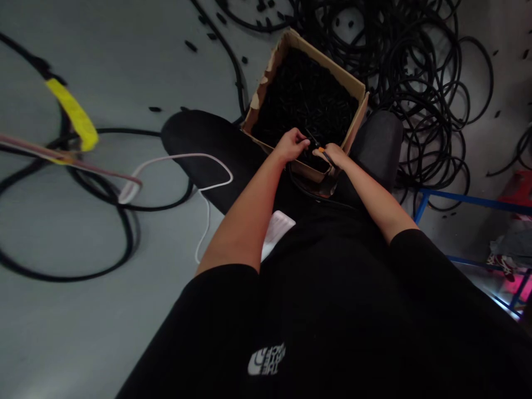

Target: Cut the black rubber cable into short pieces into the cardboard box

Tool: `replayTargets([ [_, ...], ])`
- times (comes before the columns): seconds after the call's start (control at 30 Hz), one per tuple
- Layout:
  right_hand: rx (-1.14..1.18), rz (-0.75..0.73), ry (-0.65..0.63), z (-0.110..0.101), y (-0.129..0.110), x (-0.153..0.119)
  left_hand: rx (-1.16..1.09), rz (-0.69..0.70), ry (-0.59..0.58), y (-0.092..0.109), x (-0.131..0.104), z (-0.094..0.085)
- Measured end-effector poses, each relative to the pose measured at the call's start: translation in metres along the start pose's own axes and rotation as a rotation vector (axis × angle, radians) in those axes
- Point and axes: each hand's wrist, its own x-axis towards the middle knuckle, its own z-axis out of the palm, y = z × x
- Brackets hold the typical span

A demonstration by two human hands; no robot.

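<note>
A cardboard box (361, 88) full of small black pieces stands between my knees. Over its near edge, my left hand (292, 146) is closed in a pinch on something dark, too small to make out. Just to the right, my right hand (333, 155) is wrapped round a tool with black and orange handles (328, 157), its thin tip pointing towards my left hand. The two hands are close together but apart.
Tangled black cable (415, 100) lies beyond and right of the box, with small black pieces scattered around. Black loops, a yellow tag (75, 113) and a white cord (208, 158) are at left. A blue metal frame (469, 198) and a person's shoe (504, 267) show at right.
</note>
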Motion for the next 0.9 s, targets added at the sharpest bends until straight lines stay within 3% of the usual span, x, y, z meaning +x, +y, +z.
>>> replayTargets([
  [0.13,-0.015,0.075,0.031,0.002,0.0,0.003,0.03,-0.169,0.004,0.008,-0.003,0.003],
  [0.4,-0.092,0.065,0.04,0.013,0.011,0.015,0.069,-0.213,-0.001,0.018,-0.008,0.006],
  [0.53,-0.08,0.025,0.063,0.014,0.013,0.014,0.114,-0.152,0.034,0.017,-0.008,0.005],
  [0.6,0.002,0.017,-0.006,0.013,0.012,0.01,0.113,-0.087,0.032,0.015,-0.008,0.005],
  [0.7,0.13,0.005,-0.111,0.009,0.012,0.005,0.022,-0.044,-0.061,0.01,-0.007,0.007],
  [0.8,0.204,-0.047,-0.069,0.003,0.013,0.004,-0.107,-0.043,-0.133,0.004,-0.004,0.008],
  [0.9,0.182,-0.069,0.003,-0.001,0.017,0.008,-0.163,-0.05,-0.096,-0.001,0.001,0.008],
])
